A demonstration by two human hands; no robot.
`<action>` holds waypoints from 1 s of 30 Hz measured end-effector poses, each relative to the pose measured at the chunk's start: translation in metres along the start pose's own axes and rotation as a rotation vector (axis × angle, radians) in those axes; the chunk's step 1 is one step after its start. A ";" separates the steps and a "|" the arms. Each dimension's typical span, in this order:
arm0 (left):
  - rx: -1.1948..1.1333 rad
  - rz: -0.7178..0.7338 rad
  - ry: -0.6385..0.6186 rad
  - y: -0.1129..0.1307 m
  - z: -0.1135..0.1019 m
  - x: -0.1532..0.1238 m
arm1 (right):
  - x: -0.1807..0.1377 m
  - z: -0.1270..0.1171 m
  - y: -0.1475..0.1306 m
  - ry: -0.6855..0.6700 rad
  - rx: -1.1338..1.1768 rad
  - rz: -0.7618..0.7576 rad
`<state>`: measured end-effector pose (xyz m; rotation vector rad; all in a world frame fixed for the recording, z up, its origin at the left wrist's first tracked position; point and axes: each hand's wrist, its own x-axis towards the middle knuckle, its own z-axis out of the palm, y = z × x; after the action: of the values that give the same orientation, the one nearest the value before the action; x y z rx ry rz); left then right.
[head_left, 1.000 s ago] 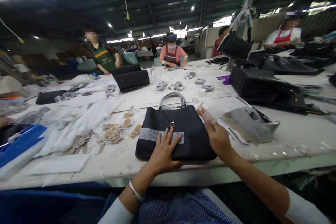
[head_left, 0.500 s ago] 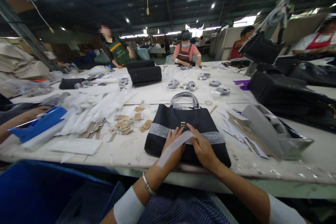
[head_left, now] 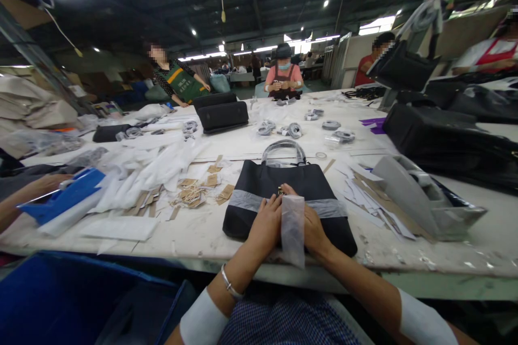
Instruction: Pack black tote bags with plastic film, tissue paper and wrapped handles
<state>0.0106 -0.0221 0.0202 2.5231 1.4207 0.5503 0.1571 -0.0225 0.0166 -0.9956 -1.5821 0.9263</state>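
A black handbag (head_left: 259, 194) with a grey band, a gold clasp and wrapped handles lies flat on the white table (head_left: 194, 237) in front of me. My left hand (head_left: 265, 223) and my right hand (head_left: 313, 229) rest on the bag's front, side by side just below the clasp. Between them they pinch a translucent white wrapping sheet (head_left: 292, 229), which hangs down over the bag toward the table's front edge.
Cardboard tags (head_left: 192, 191) and white paper strips litter the table's left. A grey open box (head_left: 421, 197) sits right, with black bags (head_left: 445, 140) behind it. A blue bin (head_left: 60, 296) stands at lower left. Another person's hand holds a blue piece (head_left: 60, 199). Several workers stand around the table's far side.
My right hand came from the sheets at the right to the bag's front with a translucent sheet. My left hand now grips it too; the sheet turned from slanted to hanging vertically.
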 end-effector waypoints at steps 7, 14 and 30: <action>-0.133 -0.052 0.183 -0.005 0.003 0.000 | 0.009 -0.009 0.006 0.041 -0.015 -0.081; -1.123 -0.370 0.790 -0.018 -0.012 0.002 | 0.010 0.002 0.006 0.075 -0.015 -0.039; -0.280 -0.070 0.682 0.013 -0.040 -0.039 | 0.016 0.023 0.016 0.068 -0.253 -0.114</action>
<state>-0.0147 -0.0627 0.0525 2.1347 1.4692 1.5793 0.1345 -0.0041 0.0022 -1.0865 -1.7075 0.6179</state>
